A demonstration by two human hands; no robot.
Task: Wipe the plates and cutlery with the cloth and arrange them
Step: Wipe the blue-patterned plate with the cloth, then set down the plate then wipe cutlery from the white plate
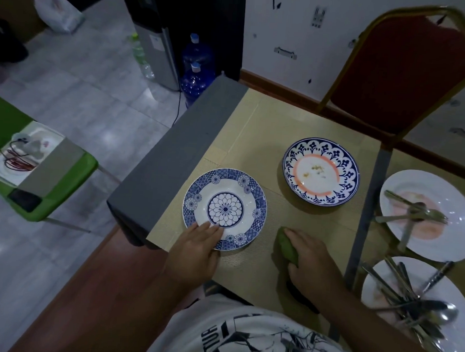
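Note:
A blue-and-white flower-pattern plate [225,208] lies on the tan mat, and my left hand [196,245] rests with straight fingers on its near rim. My right hand [310,254] grips a green cloth [287,248] against the mat, right of that plate. Farther back sits a blue-rimmed plate with an orange ring and food crumbs [321,172]. At the right, a white plate [428,215] with pink smears carries a few pieces of cutlery [412,212]. A nearer white plate [398,286] holds a pile of several spoons and forks [418,306].
The tan mat [268,140] covers the table, with a grey table edge [173,156] on the left. A red chair with a gold frame [403,74] stands behind the table. A green stool with a tray [30,165] is on the floor at left.

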